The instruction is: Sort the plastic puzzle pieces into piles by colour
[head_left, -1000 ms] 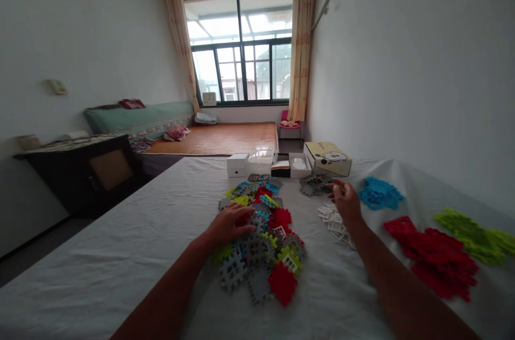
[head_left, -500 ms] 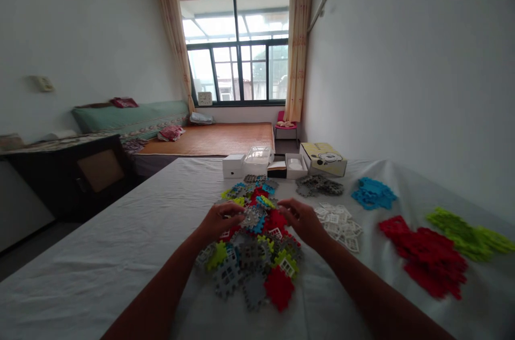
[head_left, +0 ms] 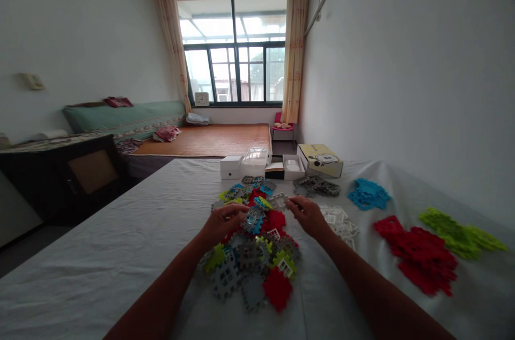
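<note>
My right hand [head_left: 309, 215] pinches a grey notched building tile [head_left: 279, 200] by its right side, just above the mixed pile. My left hand [head_left: 226, 221] is closed at the pile's left side, its fingertips on a blue tile with a pale lattice window [head_left: 253, 220]. Below both hands spreads the pile of red, green, grey and blue interlocking tiles, with a red tile [head_left: 277, 289] and a plain grey tile [head_left: 253, 290] at its near end. The left fingertips partly overlap the pieces around them.
Sorted heaps lie to the right: white window frames [head_left: 340, 222], dark grey tiles [head_left: 317, 186], blue tiles [head_left: 369, 193], red tiles [head_left: 422, 259] and green tiles [head_left: 456, 235]. Small white boxes [head_left: 231, 167], a clear container [head_left: 256, 160] and a yellow box [head_left: 321, 160] line the table's far edge.
The grey tile has come away from the left hand's side and is now in my right hand, up and to the right. The blue tile shows more fully at my left fingertips.
</note>
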Demonstrator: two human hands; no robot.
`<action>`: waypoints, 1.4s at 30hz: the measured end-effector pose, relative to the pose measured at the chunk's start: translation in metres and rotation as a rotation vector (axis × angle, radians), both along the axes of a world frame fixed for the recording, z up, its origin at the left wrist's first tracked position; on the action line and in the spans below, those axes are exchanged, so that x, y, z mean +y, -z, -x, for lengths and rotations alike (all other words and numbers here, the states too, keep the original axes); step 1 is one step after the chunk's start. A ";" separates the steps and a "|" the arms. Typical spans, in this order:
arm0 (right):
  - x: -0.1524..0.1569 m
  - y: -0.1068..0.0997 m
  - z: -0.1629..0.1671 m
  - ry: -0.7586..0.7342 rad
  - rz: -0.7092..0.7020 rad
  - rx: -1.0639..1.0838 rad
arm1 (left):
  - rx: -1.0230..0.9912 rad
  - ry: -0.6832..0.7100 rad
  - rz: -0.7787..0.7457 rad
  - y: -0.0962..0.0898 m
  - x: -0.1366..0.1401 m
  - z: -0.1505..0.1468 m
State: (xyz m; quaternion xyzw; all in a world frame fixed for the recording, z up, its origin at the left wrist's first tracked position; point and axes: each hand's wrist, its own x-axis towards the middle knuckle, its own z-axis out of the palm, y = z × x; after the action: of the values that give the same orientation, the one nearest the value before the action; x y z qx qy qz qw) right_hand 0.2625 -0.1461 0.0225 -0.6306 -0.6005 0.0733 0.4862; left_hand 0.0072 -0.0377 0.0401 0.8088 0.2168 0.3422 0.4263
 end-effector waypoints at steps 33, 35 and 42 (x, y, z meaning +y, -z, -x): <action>0.029 -0.011 -0.093 0.267 0.050 0.709 | 0.008 -0.107 -0.167 0.016 0.018 0.005; 0.028 -0.010 -0.060 0.109 0.038 0.565 | 0.039 -0.119 -0.217 0.017 0.019 0.005; 0.011 0.002 0.019 -0.076 0.032 -0.211 | 0.209 -0.095 -0.483 0.021 0.016 0.004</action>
State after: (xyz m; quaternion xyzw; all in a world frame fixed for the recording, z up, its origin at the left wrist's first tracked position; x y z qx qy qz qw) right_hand 0.2439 -0.1347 0.0205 -0.6193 -0.6706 0.0345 0.4068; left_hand 0.0029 -0.0220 0.0193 0.9069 0.2096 0.3182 0.1796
